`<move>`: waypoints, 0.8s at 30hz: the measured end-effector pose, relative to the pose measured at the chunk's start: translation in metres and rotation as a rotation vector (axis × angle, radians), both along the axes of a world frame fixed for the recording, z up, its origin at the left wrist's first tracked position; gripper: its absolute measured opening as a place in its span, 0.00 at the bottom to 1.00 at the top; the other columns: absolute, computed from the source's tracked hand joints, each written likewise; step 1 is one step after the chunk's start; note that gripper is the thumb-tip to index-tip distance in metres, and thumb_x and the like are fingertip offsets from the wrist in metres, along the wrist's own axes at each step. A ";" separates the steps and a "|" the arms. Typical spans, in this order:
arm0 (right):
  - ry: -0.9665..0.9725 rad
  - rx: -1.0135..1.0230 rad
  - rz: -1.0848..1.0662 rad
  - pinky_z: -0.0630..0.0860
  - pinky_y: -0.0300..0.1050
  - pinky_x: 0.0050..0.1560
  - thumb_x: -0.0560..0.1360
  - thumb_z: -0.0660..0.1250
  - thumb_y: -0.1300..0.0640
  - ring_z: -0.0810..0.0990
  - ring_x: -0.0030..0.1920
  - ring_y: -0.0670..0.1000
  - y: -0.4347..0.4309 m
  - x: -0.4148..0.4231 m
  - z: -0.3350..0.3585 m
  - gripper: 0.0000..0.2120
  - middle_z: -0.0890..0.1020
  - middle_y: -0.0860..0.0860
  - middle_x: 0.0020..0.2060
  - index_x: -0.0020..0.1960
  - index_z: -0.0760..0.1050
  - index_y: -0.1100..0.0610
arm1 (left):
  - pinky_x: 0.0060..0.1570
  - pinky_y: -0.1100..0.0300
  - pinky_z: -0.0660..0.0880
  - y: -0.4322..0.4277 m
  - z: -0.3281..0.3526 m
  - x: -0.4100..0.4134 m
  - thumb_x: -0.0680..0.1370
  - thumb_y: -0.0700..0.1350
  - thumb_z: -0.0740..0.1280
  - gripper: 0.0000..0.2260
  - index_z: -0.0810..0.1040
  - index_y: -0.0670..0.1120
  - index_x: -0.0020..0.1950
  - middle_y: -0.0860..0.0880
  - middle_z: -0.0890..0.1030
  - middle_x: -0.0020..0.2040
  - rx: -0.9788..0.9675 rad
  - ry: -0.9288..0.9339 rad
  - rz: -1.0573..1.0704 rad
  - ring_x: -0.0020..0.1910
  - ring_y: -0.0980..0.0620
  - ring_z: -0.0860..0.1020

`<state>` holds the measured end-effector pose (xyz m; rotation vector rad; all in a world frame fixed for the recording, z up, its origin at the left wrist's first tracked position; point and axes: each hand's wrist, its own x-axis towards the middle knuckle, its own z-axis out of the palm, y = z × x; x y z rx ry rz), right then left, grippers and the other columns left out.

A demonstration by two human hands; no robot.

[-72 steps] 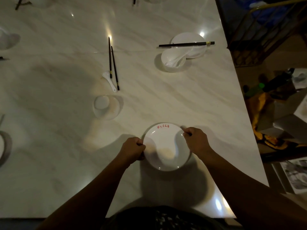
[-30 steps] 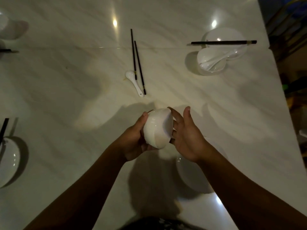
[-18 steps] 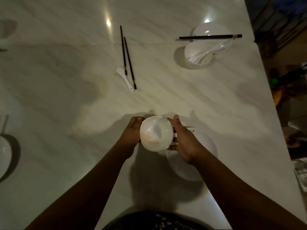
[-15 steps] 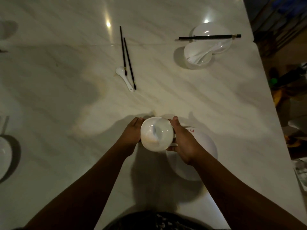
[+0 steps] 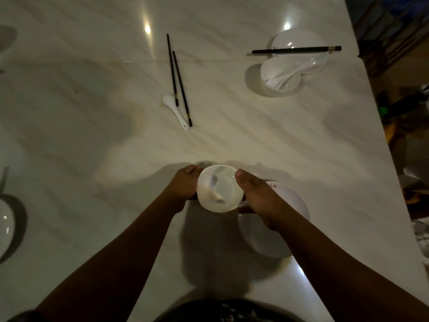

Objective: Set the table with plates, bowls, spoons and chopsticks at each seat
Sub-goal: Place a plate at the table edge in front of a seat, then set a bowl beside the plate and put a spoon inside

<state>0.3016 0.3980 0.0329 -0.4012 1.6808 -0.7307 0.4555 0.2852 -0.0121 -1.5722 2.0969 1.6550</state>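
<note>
A white bowl (image 5: 220, 188) is upright between both hands, just left of a white plate (image 5: 287, 219) with red lettering near the table's front edge. My left hand (image 5: 184, 183) grips the bowl's left side and my right hand (image 5: 257, 196) grips its right side, lying over part of the plate. Whether the bowl touches the table I cannot tell. Farther back lie a white spoon (image 5: 174, 110) and two black chopsticks (image 5: 178, 80), loose on the marble table (image 5: 92, 112).
At the back right stands a set place: a plate (image 5: 299, 40), a bowl (image 5: 279, 76) with a spoon in it, and chopsticks (image 5: 296, 50) across the plate. Another plate (image 5: 5, 226) shows at the left edge. The table's right edge drops to a cluttered floor.
The plate was set down near the front edge. Both hands then took up the bowl, turned it upright and lowered it to the left of the plate.
</note>
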 end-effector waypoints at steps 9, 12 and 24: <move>0.513 -0.185 0.237 0.67 0.39 0.58 0.78 0.62 0.49 0.75 0.60 0.51 -0.091 -0.010 -0.008 0.17 0.75 0.53 0.63 0.66 0.72 0.52 | 0.49 0.54 0.72 -0.059 -0.013 0.025 0.79 0.48 0.60 0.10 0.78 0.44 0.51 0.44 0.78 0.47 -0.203 -0.092 0.280 0.46 0.45 0.76; 0.620 -0.267 0.350 0.68 0.37 0.54 0.77 0.64 0.51 0.77 0.53 0.51 -0.142 0.006 -0.023 0.16 0.76 0.55 0.60 0.64 0.74 0.53 | 0.64 0.52 0.68 -0.088 -0.022 0.050 0.78 0.49 0.59 0.16 0.74 0.46 0.64 0.43 0.73 0.65 -0.423 -0.215 0.127 0.65 0.43 0.70; 1.184 -0.147 0.778 0.72 0.50 0.51 0.75 0.61 0.61 0.78 0.53 0.59 -0.258 0.068 -0.061 0.21 0.78 0.57 0.54 0.67 0.65 0.57 | 0.73 0.43 0.39 -0.091 -0.041 0.094 0.79 0.56 0.56 0.32 0.40 0.55 0.77 0.46 0.37 0.78 -0.379 -0.381 -0.253 0.75 0.42 0.34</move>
